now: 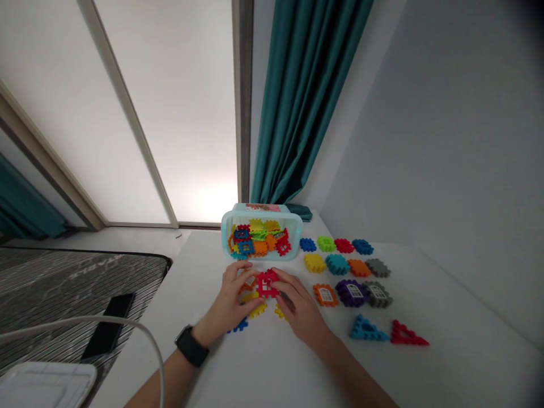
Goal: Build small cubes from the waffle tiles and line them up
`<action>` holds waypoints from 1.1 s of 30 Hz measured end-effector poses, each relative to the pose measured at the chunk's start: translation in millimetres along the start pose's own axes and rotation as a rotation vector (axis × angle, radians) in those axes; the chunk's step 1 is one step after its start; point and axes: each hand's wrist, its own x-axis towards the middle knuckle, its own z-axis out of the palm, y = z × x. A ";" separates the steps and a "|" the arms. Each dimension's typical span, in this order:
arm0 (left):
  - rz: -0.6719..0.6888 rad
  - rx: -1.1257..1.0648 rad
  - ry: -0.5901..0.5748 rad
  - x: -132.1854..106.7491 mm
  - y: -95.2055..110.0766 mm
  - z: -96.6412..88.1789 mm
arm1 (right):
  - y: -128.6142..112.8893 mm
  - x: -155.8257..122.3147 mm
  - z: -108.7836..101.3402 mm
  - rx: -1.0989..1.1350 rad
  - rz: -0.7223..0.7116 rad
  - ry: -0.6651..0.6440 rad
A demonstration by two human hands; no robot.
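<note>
Between my two hands is a red interlocking block with a window cut-out [267, 284]. My right hand [296, 300] grips its right edge with thumb and fingers. On the other side my left hand [235, 298], with a black watch on the wrist, curls its fingers around an orange block [250, 280] and the red block's left side; its exact hold is partly hidden. Beneath the left hand a yellow block [256, 307] and a blue block [240, 326] show in part. Another yellow piece [279, 311] peeks out by the right thumb.
Behind the hands a pale-blue bin [225, 238] lies on its side, full of mixed blocks. To the right, sorted blocks [338, 264] stand in rows, with a blue triangle [368, 329] and a red triangle [407, 334] nearer. A white cable [144, 328] arches at left.
</note>
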 end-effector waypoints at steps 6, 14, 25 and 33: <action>-0.095 -0.279 -0.100 5.5 6.0 -2.1 | -2.1 1.9 -2.1 0.082 0.065 0.054; -0.212 -0.363 -0.016 9.3 9.0 2.4 | -13.4 3.9 10.2 0.526 0.588 0.021; -0.233 -0.428 -0.012 8.5 9.1 3.4 | -25.9 9.9 10.4 0.672 0.731 0.081; -0.321 -0.475 -0.032 9.7 16.5 2.0 | -32.5 12.8 6.1 0.758 0.731 0.035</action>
